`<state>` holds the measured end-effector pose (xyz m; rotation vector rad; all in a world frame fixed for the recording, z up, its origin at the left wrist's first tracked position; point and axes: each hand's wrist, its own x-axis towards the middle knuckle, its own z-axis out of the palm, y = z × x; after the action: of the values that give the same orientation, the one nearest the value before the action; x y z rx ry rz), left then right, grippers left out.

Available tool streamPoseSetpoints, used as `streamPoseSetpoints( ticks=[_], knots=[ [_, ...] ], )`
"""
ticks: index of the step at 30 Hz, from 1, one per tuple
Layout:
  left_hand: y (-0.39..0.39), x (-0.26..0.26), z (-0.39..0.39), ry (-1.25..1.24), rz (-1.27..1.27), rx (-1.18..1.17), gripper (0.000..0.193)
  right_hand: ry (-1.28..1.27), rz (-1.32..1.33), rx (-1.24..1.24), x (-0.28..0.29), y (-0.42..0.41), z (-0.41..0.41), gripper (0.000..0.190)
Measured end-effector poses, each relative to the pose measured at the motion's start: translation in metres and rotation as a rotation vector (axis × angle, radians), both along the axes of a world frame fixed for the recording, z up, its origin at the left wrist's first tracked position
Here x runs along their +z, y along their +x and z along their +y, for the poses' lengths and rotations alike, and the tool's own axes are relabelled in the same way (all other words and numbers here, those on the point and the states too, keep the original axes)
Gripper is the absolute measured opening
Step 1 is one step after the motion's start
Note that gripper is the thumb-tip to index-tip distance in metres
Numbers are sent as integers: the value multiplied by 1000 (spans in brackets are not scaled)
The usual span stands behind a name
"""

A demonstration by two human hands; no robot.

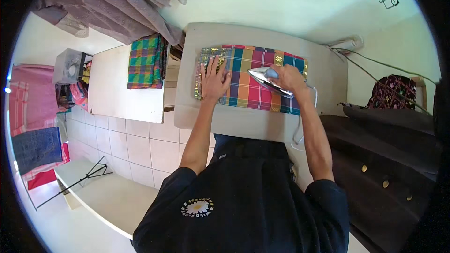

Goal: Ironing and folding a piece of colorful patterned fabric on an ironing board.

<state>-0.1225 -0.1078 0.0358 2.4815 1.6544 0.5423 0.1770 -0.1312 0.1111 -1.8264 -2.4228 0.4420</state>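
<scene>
A folded plaid cloth [242, 84] in red, teal, orange and maroon, with gold motifs, lies flat on a padded beige board [232, 121]. My left hand [213, 81] presses on its left end, fingers spread over the gold-patterned border. Toward the cloth's right side, my right hand [291, 78] grips the handle of an electric iron [262, 77]. The iron's pointed tip faces left, and its soleplate is at the fabric, slightly tilted in appearance. From its rear, a pale cord [315, 95] hangs past the board's front edge near my right forearm.
Left of the board, a white table [109, 84] bears folded green plaid cloth [145, 63]. A mauve curtain [116, 3] hangs at the back left. Cables [379, 59] cross at the right, above a dark drawer cabinet [379, 147]. A black stand [88, 175] is at the lower left.
</scene>
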Motion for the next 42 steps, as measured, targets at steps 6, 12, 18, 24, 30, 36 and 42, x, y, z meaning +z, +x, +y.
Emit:
streamPoseSetpoints(
  ticks=[6,12,18,24,30,36,42],
  knots=[
    [-6,2,11,74,30,-33,52,38,55,-84,-2,-48,31,35],
    [-39,-7,14,-17,9,-163,55,3,113,-281,-14,-99,56,49],
    [-23,0,14,6,-5,-154,50,13,208,-328,-20,-124,65,48],
    [0,5,53,-22,-90,-205,42,86,235,-428,-32,-150,82,32],
    [-7,-11,64,-4,-127,-254,47,2,239,-565,-18,-150,76,30],
    [3,-6,52,26,4,-202,50,-48,246,-641,-22,-128,57,39],
    [-1,-9,47,-24,-42,-177,51,-5,144,-755,-11,-49,10,35]
  ],
)
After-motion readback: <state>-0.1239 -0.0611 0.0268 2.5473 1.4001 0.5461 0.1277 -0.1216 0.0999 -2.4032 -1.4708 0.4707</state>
